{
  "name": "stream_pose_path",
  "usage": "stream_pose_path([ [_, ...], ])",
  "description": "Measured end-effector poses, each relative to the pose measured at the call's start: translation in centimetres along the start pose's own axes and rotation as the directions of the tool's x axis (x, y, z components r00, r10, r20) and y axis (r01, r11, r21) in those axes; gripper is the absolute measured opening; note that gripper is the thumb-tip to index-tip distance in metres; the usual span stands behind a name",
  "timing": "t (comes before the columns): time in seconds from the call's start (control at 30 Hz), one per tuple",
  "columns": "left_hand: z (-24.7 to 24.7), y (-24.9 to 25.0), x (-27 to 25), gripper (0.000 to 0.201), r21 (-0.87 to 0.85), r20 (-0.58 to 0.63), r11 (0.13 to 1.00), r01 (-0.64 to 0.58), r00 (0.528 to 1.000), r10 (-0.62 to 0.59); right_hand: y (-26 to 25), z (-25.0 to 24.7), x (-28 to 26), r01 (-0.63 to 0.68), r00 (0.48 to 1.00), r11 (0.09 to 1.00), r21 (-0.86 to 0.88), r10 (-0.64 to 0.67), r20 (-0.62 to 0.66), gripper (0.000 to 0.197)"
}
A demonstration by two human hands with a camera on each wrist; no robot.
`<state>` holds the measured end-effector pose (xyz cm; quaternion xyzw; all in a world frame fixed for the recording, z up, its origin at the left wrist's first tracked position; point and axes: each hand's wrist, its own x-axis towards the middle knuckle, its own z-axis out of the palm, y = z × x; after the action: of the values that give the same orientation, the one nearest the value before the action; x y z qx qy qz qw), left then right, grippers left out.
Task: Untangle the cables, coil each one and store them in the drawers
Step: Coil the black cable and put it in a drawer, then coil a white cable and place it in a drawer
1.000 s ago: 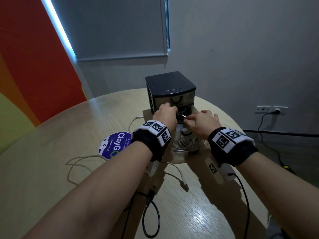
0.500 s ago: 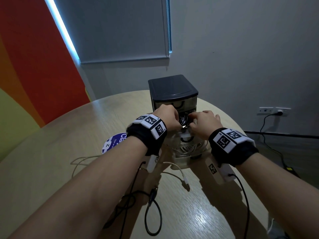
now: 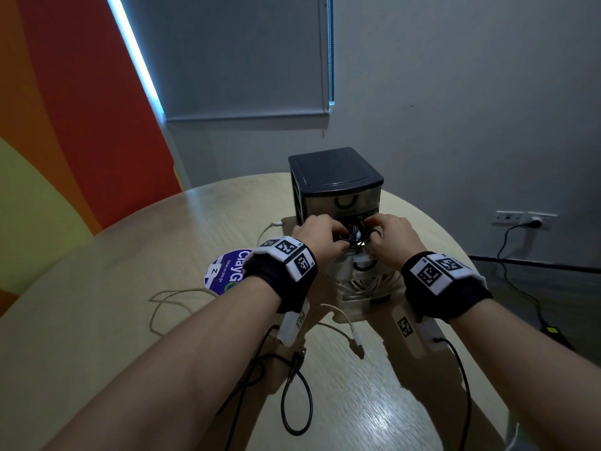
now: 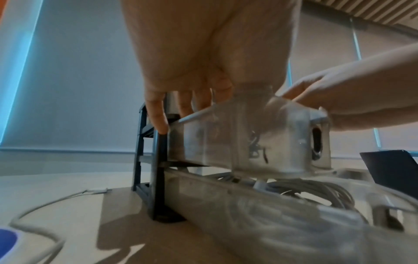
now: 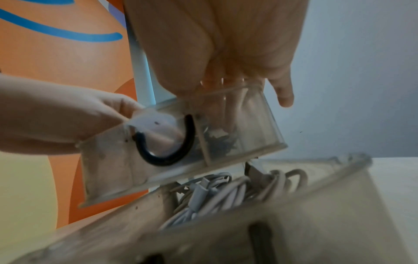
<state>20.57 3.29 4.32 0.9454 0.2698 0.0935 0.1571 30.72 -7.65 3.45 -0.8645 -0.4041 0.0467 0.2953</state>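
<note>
From the head camera, a small black-framed drawer unit [image 3: 336,187] stood on a round wooden table [image 3: 97,288]. Both hands met over its pulled-out middle drawer [image 3: 357,255]: the left hand [image 3: 320,237] and right hand [image 3: 395,237] had their fingers curled down onto a coiled black cable [image 3: 354,236] inside it. The bottom drawer [image 3: 361,291] also stood out, with a coiled white cable [image 3: 364,283] in it. On the tabletop lay a loose white cable [image 3: 169,301], a short white cable [image 3: 349,327] with a plug, and a black cable [image 3: 296,398] looped near the table's edge. A round blue sticker [image 3: 227,275] lay beside the left wrist.

In the left wrist view, the left hand [image 4: 203,53] reached down over the clear middle drawer [image 4: 248,139], its fingertips [image 4: 158,116] dipped behind the drawer's side wall at the black frame [image 4: 156,160]; how they closed inside could not be told. The white coil [image 4: 316,189] lay in the drawer below.

In the right wrist view, the right hand [image 5: 214,44] had its fingers tucked inside the middle drawer [image 5: 181,146], the little finger [image 5: 282,92] sticking out apart. The dark cable [image 5: 217,139] showed through the drawer wall, and the white coil [image 5: 214,196] lay beneath.
</note>
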Motion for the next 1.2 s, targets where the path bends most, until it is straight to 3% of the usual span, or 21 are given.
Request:
stream_pose_path([
  [0.1,-0.3,-0.6,-1.0,0.027,-0.107,-0.072,0.993,-0.039,0.997,0.031,0.0,-0.5,-0.4,0.011,0.997,1.0,0.004,-0.011,-0.071,0.039],
  [0.23,-1.8,-1.4,-2.9,0.038,-0.195,-0.186,0.981,-0.008,0.982,-0.029,-0.2,-1.2,-1.4,-0.01,0.996,1.0,0.004,0.01,-0.092,0.041],
  [0.67,-3.2,-7.2,-11.7,0.034,-0.218,-0.16,0.961,0.17,0.965,-0.207,-2.7,1.7,-7.9,0.169,0.977,0.985,0.035,-0.163,-0.136,0.028],
  [0.8,-2.8,-8.2,-14.4,0.032,-0.168,-0.192,0.959,0.229,0.946,-0.26,-4.2,3.3,-10.3,0.26,0.961,0.964,0.057,-0.253,-0.114,0.024],
  [1.0,-2.3,-10.3,-17.5,0.027,0.041,-0.288,0.955,0.293,0.919,-0.269,-7.0,5.4,-12.5,0.416,0.909,0.908,0.046,-0.416,-0.017,0.021],
  [1.2,-1.7,-11.3,-19.0,0.026,0.117,-0.353,0.968,0.224,0.92,-0.17,-8.8,6.8,-13.6,0.516,0.856,0.855,0.046,-0.517,0.023,0.021],
])
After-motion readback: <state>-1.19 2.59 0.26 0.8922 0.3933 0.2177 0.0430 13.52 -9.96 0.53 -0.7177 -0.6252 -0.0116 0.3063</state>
